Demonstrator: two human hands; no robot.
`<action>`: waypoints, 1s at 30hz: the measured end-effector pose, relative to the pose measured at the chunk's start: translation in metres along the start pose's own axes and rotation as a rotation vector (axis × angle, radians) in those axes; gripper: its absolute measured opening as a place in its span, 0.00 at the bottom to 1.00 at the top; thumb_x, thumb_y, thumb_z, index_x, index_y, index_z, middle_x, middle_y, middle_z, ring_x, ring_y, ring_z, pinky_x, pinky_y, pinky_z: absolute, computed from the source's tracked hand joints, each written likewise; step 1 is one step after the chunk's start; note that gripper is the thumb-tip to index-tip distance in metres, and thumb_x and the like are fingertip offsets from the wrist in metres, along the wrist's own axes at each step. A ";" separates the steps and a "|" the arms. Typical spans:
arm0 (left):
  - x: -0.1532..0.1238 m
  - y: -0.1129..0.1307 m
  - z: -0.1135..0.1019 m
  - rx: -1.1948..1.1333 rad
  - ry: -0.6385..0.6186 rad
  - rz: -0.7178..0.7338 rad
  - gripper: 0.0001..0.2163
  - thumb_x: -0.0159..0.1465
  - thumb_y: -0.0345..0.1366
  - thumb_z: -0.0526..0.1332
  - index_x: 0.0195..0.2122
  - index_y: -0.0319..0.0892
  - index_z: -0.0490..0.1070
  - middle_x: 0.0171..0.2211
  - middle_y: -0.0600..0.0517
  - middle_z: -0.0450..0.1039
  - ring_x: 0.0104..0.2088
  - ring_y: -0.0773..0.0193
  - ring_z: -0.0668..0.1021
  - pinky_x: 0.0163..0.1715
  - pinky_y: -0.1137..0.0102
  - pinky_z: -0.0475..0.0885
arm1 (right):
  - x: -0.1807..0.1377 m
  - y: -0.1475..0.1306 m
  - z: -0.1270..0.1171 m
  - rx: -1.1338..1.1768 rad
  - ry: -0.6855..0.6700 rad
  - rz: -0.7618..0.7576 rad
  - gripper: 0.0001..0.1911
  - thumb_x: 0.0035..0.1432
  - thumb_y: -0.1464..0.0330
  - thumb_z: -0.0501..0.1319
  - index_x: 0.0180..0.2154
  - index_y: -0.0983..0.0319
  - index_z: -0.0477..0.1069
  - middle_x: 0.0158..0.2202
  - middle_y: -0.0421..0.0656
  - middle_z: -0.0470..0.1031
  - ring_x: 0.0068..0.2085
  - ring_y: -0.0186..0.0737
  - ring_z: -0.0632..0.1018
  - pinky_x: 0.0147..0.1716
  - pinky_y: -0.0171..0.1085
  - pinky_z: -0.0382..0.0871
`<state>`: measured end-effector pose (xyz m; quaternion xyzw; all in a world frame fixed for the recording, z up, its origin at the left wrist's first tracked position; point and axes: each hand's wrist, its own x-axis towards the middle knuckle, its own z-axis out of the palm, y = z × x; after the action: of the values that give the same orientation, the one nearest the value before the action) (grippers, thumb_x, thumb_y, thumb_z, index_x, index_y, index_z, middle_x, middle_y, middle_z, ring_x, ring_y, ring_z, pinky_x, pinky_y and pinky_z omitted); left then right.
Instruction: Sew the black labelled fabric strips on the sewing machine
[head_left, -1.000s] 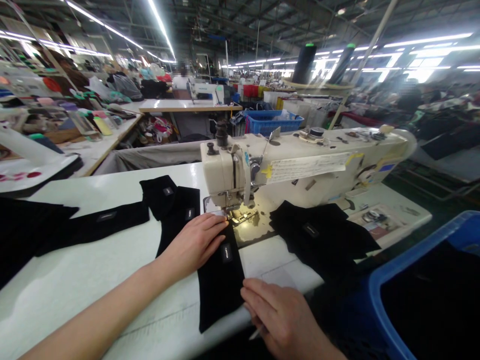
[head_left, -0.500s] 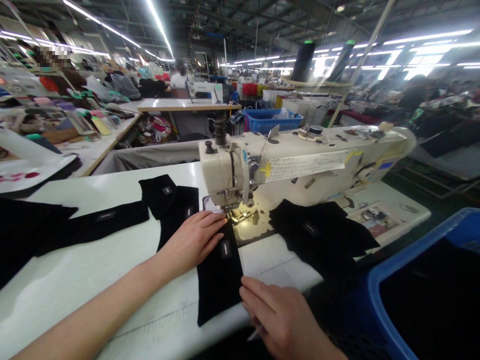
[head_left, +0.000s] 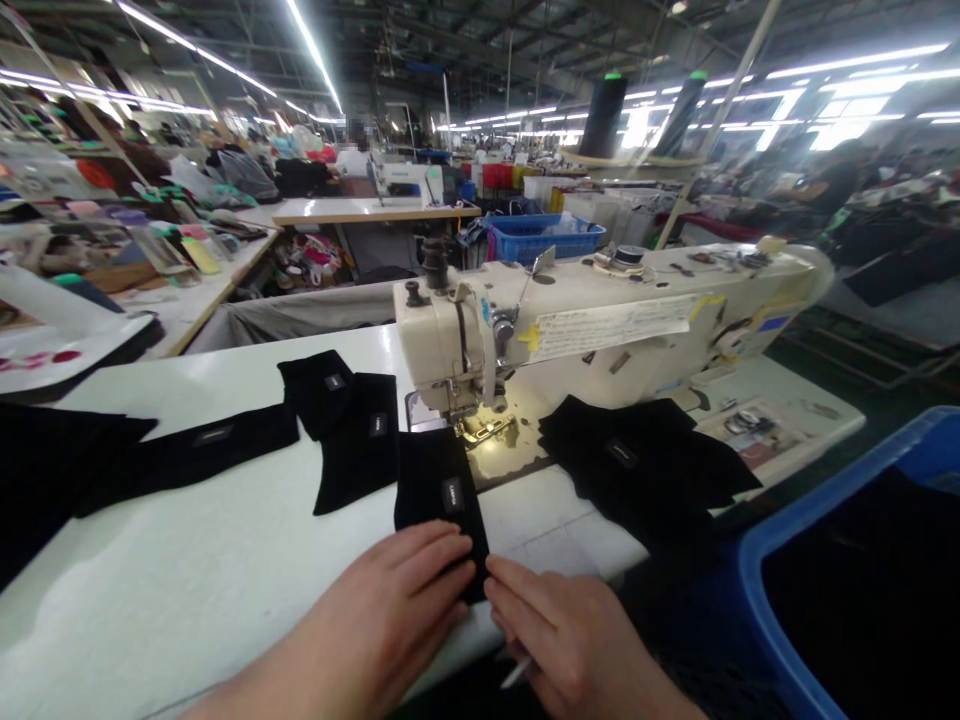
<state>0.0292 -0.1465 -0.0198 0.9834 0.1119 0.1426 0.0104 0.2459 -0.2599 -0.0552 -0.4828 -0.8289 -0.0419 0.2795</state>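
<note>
A black fabric piece with a small label reaches from beneath the needle area of the sewing machine toward the table's front edge. Across its near part lies my left hand, fingers together and flat. My right hand is closed at the cloth's right edge, thumb hidden. A thin, pale pointed tool pokes out below its curled fingers; its kind cannot be made out. Left of the machine lie other labelled black pieces, the nearest one close beside the worked piece.
More black pieces lie right of the needle. A blue basket holding dark cloth stands at the right. Black thread cones rise behind the machine, and a second blue basket sits farther back.
My left hand has left the presser foot area and come back toward me, onto the cloth's near part beside my right hand. The right hand has barely moved.
</note>
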 end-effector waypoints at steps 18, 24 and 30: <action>-0.008 -0.004 0.009 0.030 0.016 0.054 0.18 0.72 0.33 0.54 0.62 0.40 0.69 0.61 0.44 0.71 0.61 0.49 0.74 0.57 0.55 0.77 | 0.023 0.006 -0.003 0.033 -0.181 0.161 0.15 0.63 0.76 0.54 0.50 0.64 0.72 0.52 0.49 0.79 0.39 0.44 0.82 0.33 0.39 0.75; -0.003 -0.018 0.011 0.009 0.040 0.026 0.16 0.73 0.34 0.54 0.60 0.42 0.70 0.60 0.45 0.73 0.60 0.51 0.75 0.57 0.55 0.76 | 0.037 0.014 0.002 0.009 -0.250 0.203 0.14 0.64 0.75 0.58 0.51 0.63 0.72 0.52 0.48 0.77 0.39 0.44 0.81 0.33 0.40 0.74; 0.003 -0.033 0.014 0.000 0.064 0.015 0.15 0.73 0.35 0.54 0.58 0.42 0.72 0.59 0.44 0.74 0.59 0.52 0.76 0.58 0.55 0.75 | 0.049 0.020 0.005 -0.018 -0.273 0.226 0.12 0.66 0.74 0.57 0.50 0.62 0.71 0.50 0.46 0.77 0.38 0.42 0.80 0.31 0.37 0.72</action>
<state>0.0285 -0.1141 -0.0341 0.9791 0.1049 0.1742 0.0056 0.2418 -0.2098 -0.0393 -0.5766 -0.7992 0.0483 0.1629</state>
